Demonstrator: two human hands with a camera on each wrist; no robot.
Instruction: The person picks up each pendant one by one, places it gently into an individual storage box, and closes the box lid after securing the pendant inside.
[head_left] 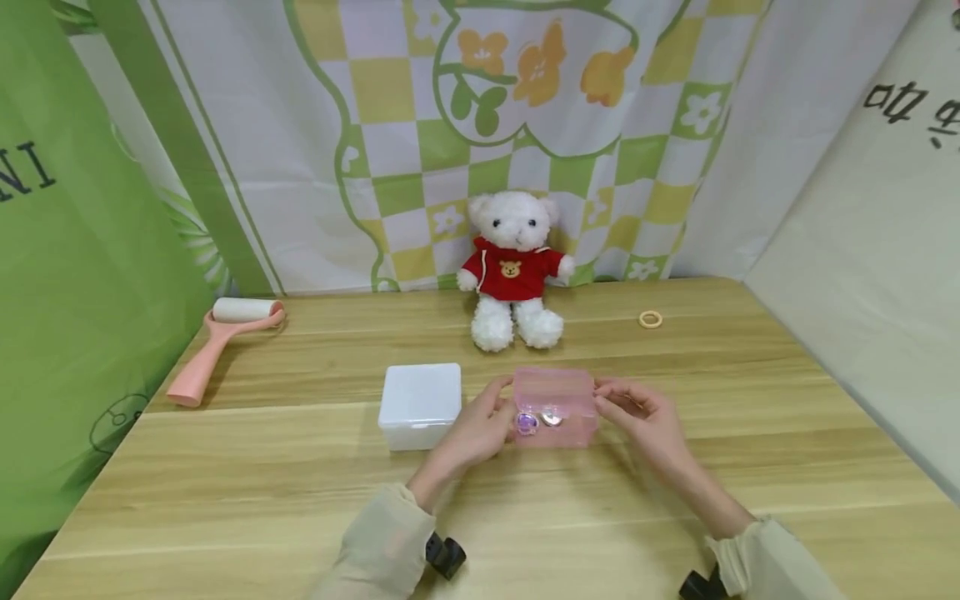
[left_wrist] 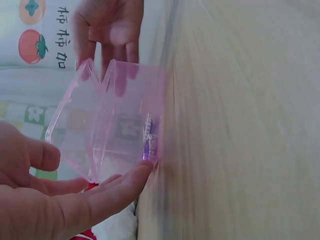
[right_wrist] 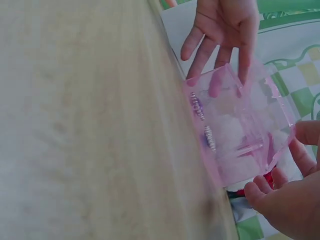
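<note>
A small see-through pink plastic box [head_left: 555, 429] stands on the table with its lid [head_left: 552, 385] raised at the back. Inside lie a purple round trinket with a beaded rim [head_left: 527, 424] and a silvery round trinket [head_left: 552, 416]. My left hand [head_left: 483, 425] holds the box by its left side, thumb low near the bottom. At the opposite end, my right hand [head_left: 645, 417] has its thumb and fingers at the lid's right edge, holding it. Both hands also show around the pink box [left_wrist: 130, 110] in the left wrist view.
A white lidded box [head_left: 421, 396] stands just left of my left hand. Behind sits a white teddy bear [head_left: 512, 267] in a red hoodie. A pink-handled lint roller [head_left: 225, 342] lies far left, and a small light-coloured ring [head_left: 650, 320] lies back right.
</note>
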